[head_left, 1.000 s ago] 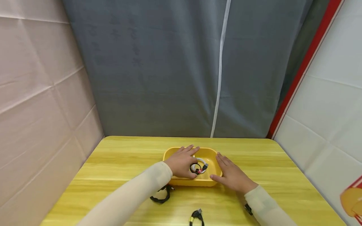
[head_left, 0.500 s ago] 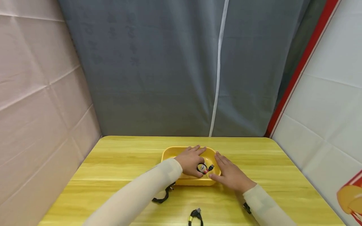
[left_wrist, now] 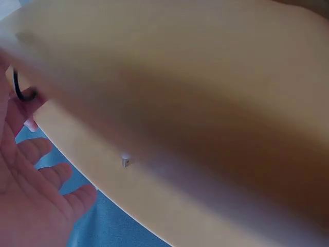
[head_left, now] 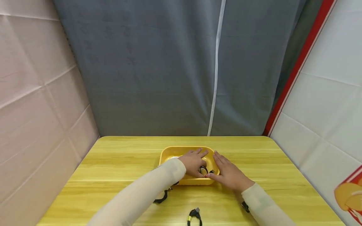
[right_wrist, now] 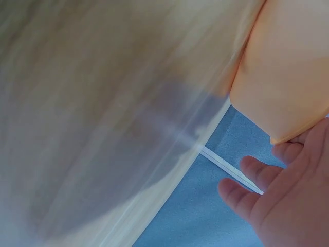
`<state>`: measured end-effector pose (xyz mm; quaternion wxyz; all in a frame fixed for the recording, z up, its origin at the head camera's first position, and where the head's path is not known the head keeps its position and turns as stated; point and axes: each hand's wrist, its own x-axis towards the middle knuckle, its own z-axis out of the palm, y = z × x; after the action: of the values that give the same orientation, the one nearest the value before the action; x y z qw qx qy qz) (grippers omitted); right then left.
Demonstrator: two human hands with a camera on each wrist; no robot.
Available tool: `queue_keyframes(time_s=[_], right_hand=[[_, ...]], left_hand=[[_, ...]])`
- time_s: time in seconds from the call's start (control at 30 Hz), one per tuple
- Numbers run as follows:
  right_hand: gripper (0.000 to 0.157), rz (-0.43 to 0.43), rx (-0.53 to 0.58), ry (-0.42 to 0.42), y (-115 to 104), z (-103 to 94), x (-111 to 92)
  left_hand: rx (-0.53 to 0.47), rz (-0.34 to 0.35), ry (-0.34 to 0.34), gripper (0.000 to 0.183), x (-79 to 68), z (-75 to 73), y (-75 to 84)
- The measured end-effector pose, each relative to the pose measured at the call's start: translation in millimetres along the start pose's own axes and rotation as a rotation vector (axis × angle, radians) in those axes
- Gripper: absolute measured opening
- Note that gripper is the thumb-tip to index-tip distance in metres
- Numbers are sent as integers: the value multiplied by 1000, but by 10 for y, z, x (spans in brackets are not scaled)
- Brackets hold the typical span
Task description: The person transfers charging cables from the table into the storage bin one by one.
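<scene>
A yellow tray (head_left: 195,182) sits on the wooden table. My left hand (head_left: 193,164) reaches into it with fingers spread, beside a small coiled black cable; its plug (head_left: 211,171) shows just right of the thumb. In the left wrist view, part of a black cable (left_wrist: 23,95) shows near the index finger, the others being loosely extended. My right hand (head_left: 233,175) rests straight fingers against the tray's right rim, its thumb at the front right corner. Something white (head_left: 175,157) lies in the tray's left part, mostly hidden by the left arm.
On the table outside the tray lie a black cable (head_left: 161,198), partly under the left forearm, and another black cable (head_left: 194,213) with a yellow tie at the front. A grey curtain (head_left: 158,69) hangs behind the table. Pale cloth walls stand at both sides.
My left hand has moved right inside the tray, and the small black cable has shifted right with it. White material now shows left of the hand. The right hand has stayed at the rim.
</scene>
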<state>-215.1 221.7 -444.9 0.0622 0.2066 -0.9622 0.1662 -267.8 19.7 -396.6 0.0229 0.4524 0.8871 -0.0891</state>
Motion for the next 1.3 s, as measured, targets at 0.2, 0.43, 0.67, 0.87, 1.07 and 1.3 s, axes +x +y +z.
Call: queue_keyframes(time_s=[0.2, 0.43, 0.67, 0.87, 1.07, 1.3], right_hand=[[86, -5, -12, 6, 28, 31, 12], [87, -1, -4, 12, 19, 36, 9], [87, -7, -7, 28, 33, 38, 10], [87, -3, -1, 38, 41, 54, -1], [88, 6, 5, 20, 29, 42, -10], [88, 2, -11, 31, 67, 25, -26]], left_hand=[[-22, -12, -12, 48, -10, 5, -20], [-87, -28, 44, 52, -87, 27, -75], [-131, -46, 203, 50, -337, -7, -143], [-139, -84, 290, 54, -719, -60, -200], [-120, -109, 385, 62, -1164, 57, -334], [-121, -239, 448, 65, -1595, 318, -313]])
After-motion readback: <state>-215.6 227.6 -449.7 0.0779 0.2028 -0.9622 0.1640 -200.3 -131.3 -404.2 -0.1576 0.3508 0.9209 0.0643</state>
